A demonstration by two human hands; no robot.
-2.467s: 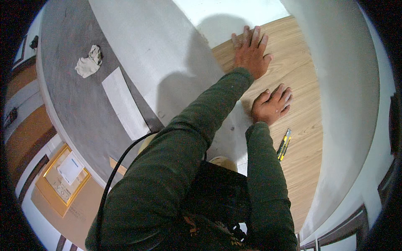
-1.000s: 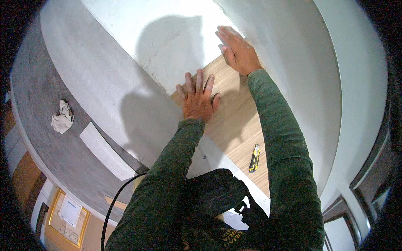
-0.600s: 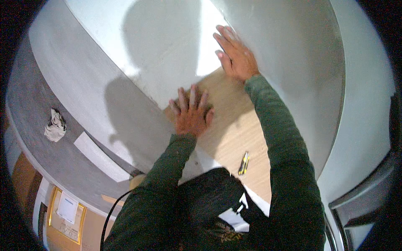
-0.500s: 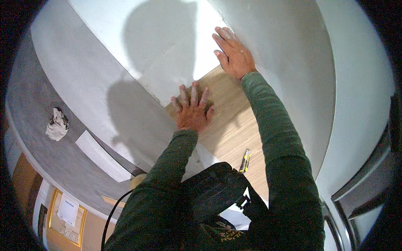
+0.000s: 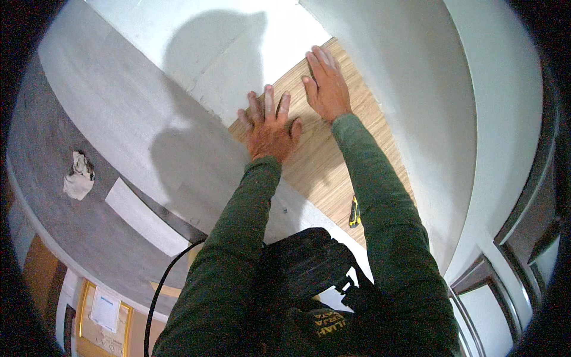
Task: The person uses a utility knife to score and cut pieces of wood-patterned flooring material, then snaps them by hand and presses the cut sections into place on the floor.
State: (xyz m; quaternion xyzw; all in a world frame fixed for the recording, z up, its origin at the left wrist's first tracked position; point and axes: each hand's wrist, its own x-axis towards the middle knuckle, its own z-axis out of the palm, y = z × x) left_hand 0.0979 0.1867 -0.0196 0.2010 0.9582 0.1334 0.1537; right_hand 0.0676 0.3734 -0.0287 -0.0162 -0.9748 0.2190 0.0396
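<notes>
A light wood-grain sheet (image 5: 324, 172) lies between two pale curved borders, its far edge meeting a bright white surface (image 5: 291, 41). My left hand (image 5: 270, 134) rests on the sheet's left part, fingers spread, the fingertips at its far edge. Farther right, my right hand (image 5: 327, 86) lies stretched flat near the sheet's far right corner. Neither hand grips anything. A yellow and black utility knife (image 5: 355, 212) sits on the sheet beside my right forearm, which partly covers it.
A crumpled whitish cloth (image 5: 79, 176) and a pale strip (image 5: 146, 217) lie on the grey surface (image 5: 47, 113) at left. A black cable (image 5: 153, 303) runs beside my left sleeve. Framed panels (image 5: 485, 297) stand at the lower right, and a gold-framed panel (image 5: 89, 330) at lower left.
The wood-grain sheet has shifted away from me and its far right corner now shows. My left hand has moved forward with it. The knife has slid partly behind my right forearm.
</notes>
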